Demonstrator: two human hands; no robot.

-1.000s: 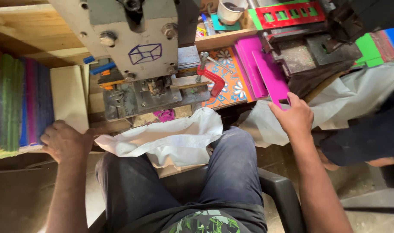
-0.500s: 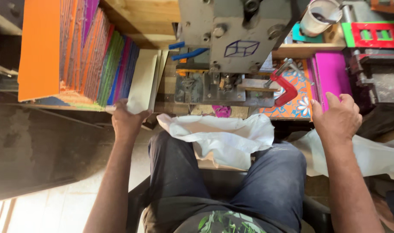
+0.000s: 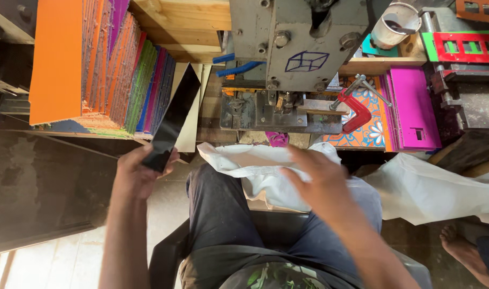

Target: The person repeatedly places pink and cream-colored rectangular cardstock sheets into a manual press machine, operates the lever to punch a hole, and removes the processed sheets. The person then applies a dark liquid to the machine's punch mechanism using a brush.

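Head view: black sheet (image 3: 171, 119) pinched at its near end in left hand (image 3: 137, 174), just right of the stack (image 3: 113, 69).
Long axis running up and away toward the press (image 3: 298, 59); right hand (image 3: 322, 184) blurred, fingers spread, empty, over white cloth (image 3: 255, 166), farther from sheet.

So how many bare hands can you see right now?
2. The left hand holds a black sheet beside the stack of coloured sheets. The right hand, blurred, hovers over the white cloth. No others show; some may be out of frame.
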